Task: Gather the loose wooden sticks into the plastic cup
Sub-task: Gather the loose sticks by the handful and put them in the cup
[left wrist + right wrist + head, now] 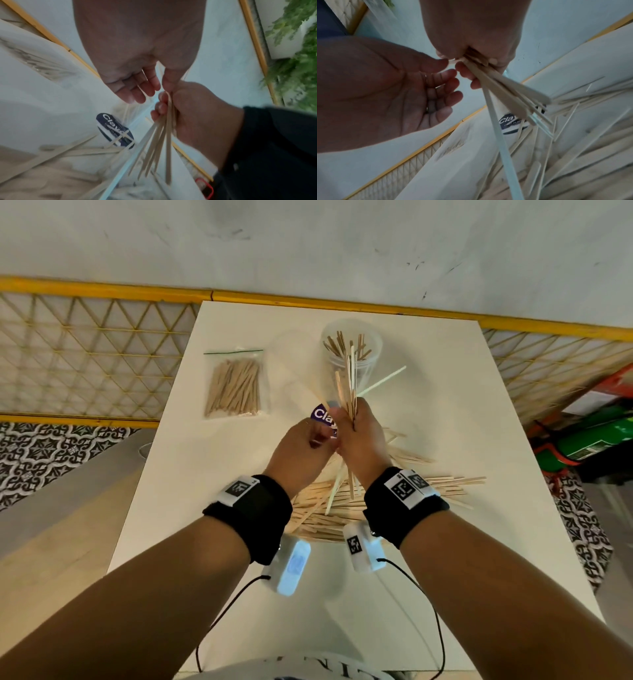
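Note:
A clear plastic cup (376,345) stands upright at the back middle of the white table (452,412), with several wooden sticks in it. My right hand (356,426) hangs just in front of the cup and grips a bundle of wooden sticks (348,385) that fans upward. The same bundle (505,92) shows in the right wrist view, with one pale thin strip (498,135) in it. My left hand (320,441) is right beside it, palm up, with relaxed fingers (447,83); its thumb tip touches the bundle. A pile of loose sticks (404,491) lies under my wrists.
A zip bag of wooden sticks (234,385) lies at the back left of the table. A purple "Cla" label (320,414) shows beneath my hands on something clear. A yellow lattice railing (85,344) runs behind the table. Green and red objects (589,440) sit on the floor at the right.

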`<act>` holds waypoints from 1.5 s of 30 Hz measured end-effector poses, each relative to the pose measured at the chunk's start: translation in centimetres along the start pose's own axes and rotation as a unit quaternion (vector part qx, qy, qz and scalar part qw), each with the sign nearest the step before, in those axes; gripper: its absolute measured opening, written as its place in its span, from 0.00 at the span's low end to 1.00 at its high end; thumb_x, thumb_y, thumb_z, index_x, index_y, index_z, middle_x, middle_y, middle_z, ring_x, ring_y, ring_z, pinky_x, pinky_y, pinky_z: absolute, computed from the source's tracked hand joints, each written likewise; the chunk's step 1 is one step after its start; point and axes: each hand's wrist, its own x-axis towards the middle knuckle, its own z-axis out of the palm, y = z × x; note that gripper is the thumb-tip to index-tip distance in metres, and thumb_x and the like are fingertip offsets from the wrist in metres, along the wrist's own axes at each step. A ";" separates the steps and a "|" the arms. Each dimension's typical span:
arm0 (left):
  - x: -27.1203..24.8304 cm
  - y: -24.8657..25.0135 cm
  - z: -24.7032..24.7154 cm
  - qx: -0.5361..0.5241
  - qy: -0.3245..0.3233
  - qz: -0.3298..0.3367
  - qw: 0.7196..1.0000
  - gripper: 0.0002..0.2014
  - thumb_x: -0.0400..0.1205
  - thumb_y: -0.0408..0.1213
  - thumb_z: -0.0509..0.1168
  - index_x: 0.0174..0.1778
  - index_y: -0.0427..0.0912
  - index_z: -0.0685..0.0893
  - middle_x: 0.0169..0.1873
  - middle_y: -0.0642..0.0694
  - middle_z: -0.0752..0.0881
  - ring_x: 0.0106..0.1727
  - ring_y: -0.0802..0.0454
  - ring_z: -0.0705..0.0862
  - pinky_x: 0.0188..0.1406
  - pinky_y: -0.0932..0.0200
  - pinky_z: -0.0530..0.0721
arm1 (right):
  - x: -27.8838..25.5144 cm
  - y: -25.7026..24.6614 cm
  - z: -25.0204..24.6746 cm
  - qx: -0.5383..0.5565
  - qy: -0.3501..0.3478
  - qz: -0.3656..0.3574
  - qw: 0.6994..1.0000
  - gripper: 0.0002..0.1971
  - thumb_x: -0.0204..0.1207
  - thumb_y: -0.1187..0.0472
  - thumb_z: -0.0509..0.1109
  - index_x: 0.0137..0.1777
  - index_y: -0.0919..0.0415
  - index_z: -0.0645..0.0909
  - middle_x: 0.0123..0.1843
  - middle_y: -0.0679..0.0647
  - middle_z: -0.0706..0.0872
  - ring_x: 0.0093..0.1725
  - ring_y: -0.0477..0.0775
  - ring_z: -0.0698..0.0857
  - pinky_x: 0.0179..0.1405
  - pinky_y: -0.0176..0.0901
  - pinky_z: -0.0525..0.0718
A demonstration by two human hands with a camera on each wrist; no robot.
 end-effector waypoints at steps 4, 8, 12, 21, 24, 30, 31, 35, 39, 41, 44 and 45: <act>1.5 1.5 -1.9 -0.203 -0.081 -0.051 0.975 0.11 0.76 0.46 0.62 0.49 0.46 0.81 0.42 0.50 0.86 0.46 0.54 0.84 0.52 0.53 0.76 | -0.3 -0.2 -0.1 -0.027 -0.058 -0.022 0.998 0.11 0.83 0.51 0.61 0.58 0.58 0.76 0.43 0.55 0.87 0.38 0.52 0.84 0.39 0.53 0.82; 3.4 2.7 -4.1 -0.341 -0.123 -0.112 0.925 0.31 0.79 0.64 0.56 0.60 0.38 0.77 0.43 0.39 0.85 0.32 0.49 0.83 0.47 0.53 0.82 | -0.9 -1.1 -0.1 -0.061 -0.095 -0.055 0.992 0.12 0.82 0.51 0.62 0.59 0.57 0.77 0.42 0.52 0.86 0.41 0.52 0.84 0.43 0.50 0.82; 4.3 3.7 -5.4 -0.324 -0.125 -0.180 0.920 0.32 0.78 0.62 0.60 0.64 0.37 0.82 0.51 0.38 0.88 0.47 0.44 0.86 0.41 0.55 0.84 | -0.8 -1.5 -0.2 -0.074 -0.126 -0.059 0.988 0.14 0.80 0.49 0.66 0.59 0.57 0.78 0.44 0.59 0.87 0.41 0.61 0.85 0.43 0.54 0.83; 4.5 4.5 -6.4 -0.283 -0.151 -0.163 0.933 0.14 0.82 0.48 0.61 0.43 0.43 0.88 0.31 0.50 0.87 0.48 0.46 0.85 0.50 0.52 0.80 | -1.0 -1.7 -0.3 -0.057 -0.167 -0.015 0.984 0.17 0.67 0.51 0.79 0.51 0.57 0.80 0.39 0.53 0.83 0.36 0.48 0.77 0.40 0.45 0.77; 5.0 5.5 -6.0 -0.284 0.038 -0.079 0.955 0.17 0.87 0.43 0.53 0.40 0.45 0.84 0.30 0.51 0.86 0.45 0.48 0.85 0.43 0.55 0.78 | -0.4 -1.6 -0.7 -0.074 -0.142 0.002 0.987 0.19 0.71 0.49 0.76 0.52 0.63 0.79 0.40 0.56 0.83 0.38 0.51 0.79 0.41 0.47 0.79; 3.5 4.5 -5.4 0.018 0.081 0.018 0.996 0.17 0.86 0.42 0.51 0.36 0.47 0.80 0.28 0.50 0.77 0.30 0.53 0.77 0.33 0.58 0.75 | 1.2 -2.6 -2.5 0.180 -0.044 0.069 0.980 0.02 0.72 0.57 0.77 0.40 0.53 0.86 0.26 0.48 0.79 0.22 0.48 0.71 0.24 0.43 0.71; 2.9 4.2 -4.6 0.095 0.018 0.036 0.995 0.15 0.86 0.40 0.52 0.39 0.45 0.81 0.30 0.51 0.79 0.32 0.52 0.78 0.34 0.57 0.74 | 1.3 -3.0 -2.5 0.222 -0.052 0.065 0.971 0.02 0.73 0.59 0.76 0.40 0.54 0.86 0.24 0.49 0.76 0.21 0.49 0.69 0.22 0.41 0.68; 1.1 4.0 -1.9 0.172 -0.083 0.097 0.977 0.15 0.88 0.45 0.51 0.43 0.41 0.78 0.34 0.55 0.80 0.34 0.60 0.78 0.39 0.59 0.72 | 1.4 -4.3 -2.1 0.284 -0.070 0.068 0.954 0.08 0.75 0.62 0.74 0.38 0.61 0.80 0.19 0.49 0.75 0.17 0.46 0.73 0.18 0.35 0.73; 0.5 3.0 -1.1 -0.024 -0.116 0.009 0.993 0.24 0.82 0.51 0.62 0.68 0.41 0.69 0.59 0.50 0.79 0.55 0.63 0.79 0.45 0.71 0.76 | 1.7 -4.2 -2.1 0.254 -0.018 0.079 0.964 0.12 0.77 0.52 0.72 0.43 0.61 0.79 0.22 0.50 0.71 0.18 0.46 0.72 0.18 0.35 0.72; 0.1 2.5 -0.5 -0.035 -0.199 -0.032 0.979 0.36 0.77 0.46 0.70 0.76 0.47 0.57 0.62 0.54 0.76 0.59 0.69 0.75 0.51 0.73 0.74 | 1.8 -4.1 -1.9 0.244 -0.001 0.081 0.966 0.13 0.78 0.48 0.69 0.42 0.59 0.79 0.22 0.51 0.70 0.19 0.48 0.70 0.18 0.38 0.71; 0.2 1.6 0.2 0.022 -0.206 -0.041 0.977 0.33 0.77 0.45 0.72 0.72 0.50 0.59 0.51 0.54 0.81 0.53 0.60 0.80 0.49 0.62 0.77 | 1.7 -4.0 -1.5 0.238 0.012 0.070 0.969 0.14 0.80 0.47 0.66 0.39 0.56 0.78 0.22 0.49 0.71 0.20 0.49 0.70 0.22 0.40 0.73; 0.3 1.4 0.3 0.021 -0.198 -0.039 0.979 0.26 0.79 0.44 0.69 0.68 0.50 0.63 0.47 0.53 0.82 0.49 0.58 0.82 0.48 0.61 0.79 | 1.8 -3.9 -1.4 0.236 0.016 0.074 0.969 0.15 0.80 0.46 0.66 0.38 0.56 0.77 0.23 0.48 0.72 0.21 0.49 0.72 0.24 0.41 0.74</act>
